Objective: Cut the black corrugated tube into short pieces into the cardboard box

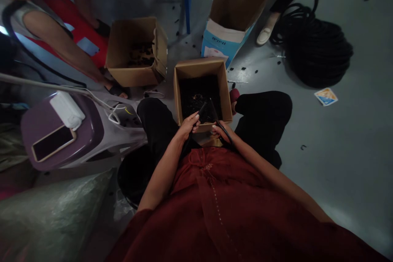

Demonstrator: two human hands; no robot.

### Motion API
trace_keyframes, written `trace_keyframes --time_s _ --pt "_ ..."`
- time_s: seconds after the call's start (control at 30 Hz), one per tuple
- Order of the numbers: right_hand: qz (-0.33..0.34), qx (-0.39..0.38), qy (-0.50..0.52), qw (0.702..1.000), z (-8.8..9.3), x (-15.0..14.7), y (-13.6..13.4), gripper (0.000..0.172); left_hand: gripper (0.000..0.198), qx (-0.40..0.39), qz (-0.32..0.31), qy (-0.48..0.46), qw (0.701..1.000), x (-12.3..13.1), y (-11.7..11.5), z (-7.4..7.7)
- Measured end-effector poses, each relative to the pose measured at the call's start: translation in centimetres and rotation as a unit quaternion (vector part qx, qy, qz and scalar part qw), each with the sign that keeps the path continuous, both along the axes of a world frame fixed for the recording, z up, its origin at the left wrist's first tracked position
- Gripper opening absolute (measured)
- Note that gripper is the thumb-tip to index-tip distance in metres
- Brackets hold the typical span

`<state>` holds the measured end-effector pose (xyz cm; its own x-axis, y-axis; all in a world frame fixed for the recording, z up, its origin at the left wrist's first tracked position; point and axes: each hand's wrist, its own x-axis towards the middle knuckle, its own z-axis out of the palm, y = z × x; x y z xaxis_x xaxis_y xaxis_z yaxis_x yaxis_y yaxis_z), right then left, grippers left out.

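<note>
Both hands are over the near edge of an open cardboard box point(227, 102) between my knees. Dark small pieces point(196, 88) cover its bottom. My left hand point(190, 126) is closed around a thin black strip point(202, 108) whose end points up and to the right. In my right hand point(220, 129) is a pair of scissors point(214, 110), with the blades pointing away from me and a large black handle loop showing. The blade tips are close to the strip's end on its right. Whether they touch it, I cannot tell.
Behind stand another cardboard box point(132, 74) and a blue-and-white carton point(216, 45). A purple stool point(89, 131) on the left carries a phone point(53, 143). A coil of black tubing point(322, 49) lies right. Other people's legs are at upper left and upper right.
</note>
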<state>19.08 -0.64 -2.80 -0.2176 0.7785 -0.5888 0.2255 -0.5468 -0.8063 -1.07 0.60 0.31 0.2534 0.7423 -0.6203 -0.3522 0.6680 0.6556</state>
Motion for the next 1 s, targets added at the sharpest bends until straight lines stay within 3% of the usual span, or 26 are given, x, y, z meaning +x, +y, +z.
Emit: trace_keyframes --time_s 0.13,0.4,0.7,1.0 --pt "0.058 0.033 -0.038 0.997 -0.3 0.0 -0.4 0.044 0.068 0.019 -0.006 0.038 0.999 0.0 -0.1 0.0" --pt "0.106 0.083 -0.089 0.987 -0.5 0.7 0.2 0.050 0.064 0.053 -0.071 0.094 0.992 -0.5 0.0 0.1" --pt "0.140 0.074 -0.057 0.986 0.8 1.6 0.8 0.051 0.065 0.043 -0.068 0.094 0.992 -0.6 0.2 0.7" --pt "0.157 0.066 -0.053 0.984 1.1 1.7 1.2 0.051 0.065 0.045 -0.102 0.100 0.989 -0.5 0.3 0.5"
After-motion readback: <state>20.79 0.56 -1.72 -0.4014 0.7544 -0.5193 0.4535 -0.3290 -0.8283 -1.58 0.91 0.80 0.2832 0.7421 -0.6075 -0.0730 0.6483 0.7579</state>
